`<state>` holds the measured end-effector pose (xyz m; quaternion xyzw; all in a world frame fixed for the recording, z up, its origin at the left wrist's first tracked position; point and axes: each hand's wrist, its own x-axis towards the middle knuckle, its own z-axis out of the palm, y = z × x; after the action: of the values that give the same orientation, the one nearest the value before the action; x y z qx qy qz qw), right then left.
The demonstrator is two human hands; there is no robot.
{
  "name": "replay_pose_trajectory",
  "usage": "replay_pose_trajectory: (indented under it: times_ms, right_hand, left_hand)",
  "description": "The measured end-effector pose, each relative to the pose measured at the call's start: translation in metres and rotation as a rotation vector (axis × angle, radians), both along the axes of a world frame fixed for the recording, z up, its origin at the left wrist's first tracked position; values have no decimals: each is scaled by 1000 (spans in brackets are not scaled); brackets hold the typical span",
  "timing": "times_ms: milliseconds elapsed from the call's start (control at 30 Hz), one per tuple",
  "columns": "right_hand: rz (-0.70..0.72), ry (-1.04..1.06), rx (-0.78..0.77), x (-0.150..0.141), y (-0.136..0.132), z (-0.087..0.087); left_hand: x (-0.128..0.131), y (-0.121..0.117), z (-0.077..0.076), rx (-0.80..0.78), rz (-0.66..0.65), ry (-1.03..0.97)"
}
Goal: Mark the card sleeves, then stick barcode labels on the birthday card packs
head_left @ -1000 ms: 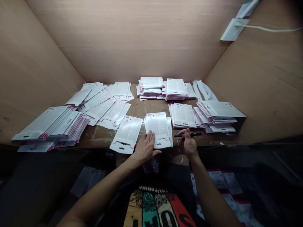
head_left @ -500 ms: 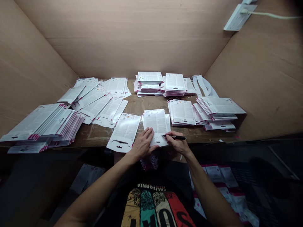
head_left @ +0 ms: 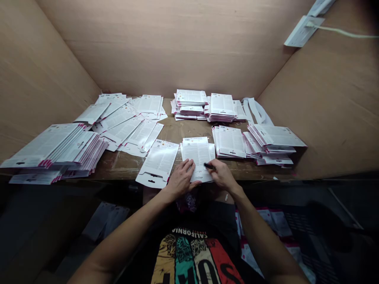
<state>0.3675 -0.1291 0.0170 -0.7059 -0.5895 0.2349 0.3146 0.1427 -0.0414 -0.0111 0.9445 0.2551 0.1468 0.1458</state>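
Observation:
A white printed packet [head_left: 194,152] with a hang hole near its lower edge lies in front of me, on top of at least one more like it. My left hand [head_left: 182,174] rests on its lower left part, fingers stretched out and thumb along the bottom edge. My right hand [head_left: 222,173] is closed around a black pen [head_left: 209,166] over the packet's lower right side. The pen's dark end points left, and the hand hides the rest of it. Left of my left hand lies another packet [head_left: 160,159] with its flap towards me.
Stacked packets [head_left: 44,144] and a fanned heap [head_left: 124,128] cover the left side of the table. More stacks stand at the back [head_left: 191,100] and on the right [head_left: 275,138]. White strips [head_left: 256,112] lie at the back right. A power socket [head_left: 303,31] hangs on the wall.
The pen has turned in my right hand: its black end now points left over the packet instead of sticking out to the right. My left hand stays on the packet. The view has shifted slightly.

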Motion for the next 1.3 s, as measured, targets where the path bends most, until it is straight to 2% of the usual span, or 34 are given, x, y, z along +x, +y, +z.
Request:
replay_pose_trajectory:
  times_ms: [67,133,233,300,367,467,500,533,600,667,700,767,867,900,967,1033,1100,1233,1300]
  right_hand:
    - [35,-272,-57,-12,3,1]
    - [42,-435,-109,-22,6,0]
    - [66,-597,-161,-32,9,-1]
    - [88,-630,-185,-33,6,4]
    - [200,-493,-186,-29,-3,15]
    - [613,-25,-261,-16,-22,35]
    - [708,110,-289,-12,-27,40]
    - [726,186,-295,-8,-30,42]
    - [549,132,-225,-1,-31,41]
    - [317,-72,-130,3,-27,31]
    - [261,-161,-106,4,-24,24]
    - [254,-225,-84,7,-19,11]
    - [261,-146,-33,7,-13,-2]
    - [211,-141,-26,4,-12,-4]
    - [22,-214,-47,-5,-9,-6]
    - [-190,-338,-101,-15,-7,-5]
    - [-328,-410,-165,-22,-5,-3]
    - [-385,-296,-259,-22,1,2]
    - [-356,-215,-275,-20,4,2]
  left_hand:
    - [0,-1,0,7,1,-9]
    - [0,-1,-1,14,-2,-23]
    - [-1,-2,-2,21,-7,-37]
    - [-1,-1,-2,12,-3,-45]
    - [-3,2,-2,-11,-5,-57]
    - [-6,7,-2,-61,-37,-58]
    - [-7,8,-3,-76,-53,-55]
    - [-8,10,-3,-89,-69,-53]
    - [-9,11,-3,-112,-90,-56]
    - [-10,12,-2,-129,-93,-70]
    - [-11,12,-1,-137,-93,-78]
    - [-10,13,1,-146,-98,-92]
    - [-7,15,2,-154,-85,-126]
    - [-4,15,2,-153,-67,-141]
    - [1,16,2,-143,-5,-164]
    - [6,15,0,-140,52,-171]
    - [9,14,-1,-156,123,-190]
    - [15,12,1,-227,383,-281]
    - [19,14,4,-249,417,-274]
